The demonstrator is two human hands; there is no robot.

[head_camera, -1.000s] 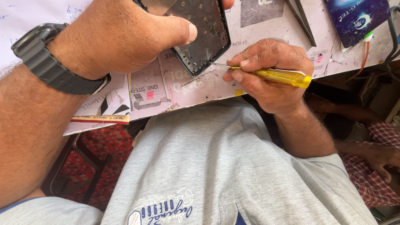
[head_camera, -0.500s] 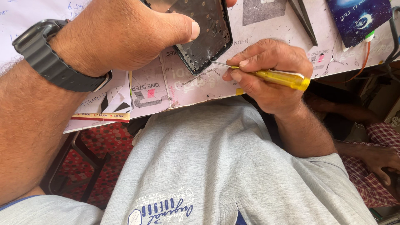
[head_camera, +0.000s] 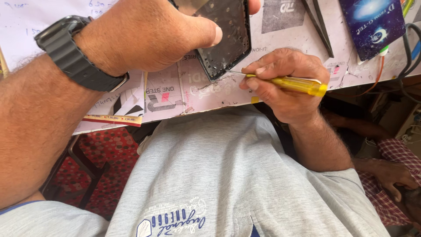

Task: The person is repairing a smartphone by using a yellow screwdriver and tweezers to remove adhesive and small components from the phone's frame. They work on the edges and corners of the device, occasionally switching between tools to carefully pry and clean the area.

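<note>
The left hand (head_camera: 144, 37) hides the phone's (head_camera: 226, 37) left side; its top is cut off. The screwdriver's (head_camera: 287, 83) tip is too small to tell.

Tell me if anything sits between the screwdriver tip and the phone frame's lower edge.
Nothing visible does. The right hand holds the yellow screwdriver, its thin tip reaching the lower corner of the dark phone frame. The left hand grips the frame higher up, clear of the tip.
</note>
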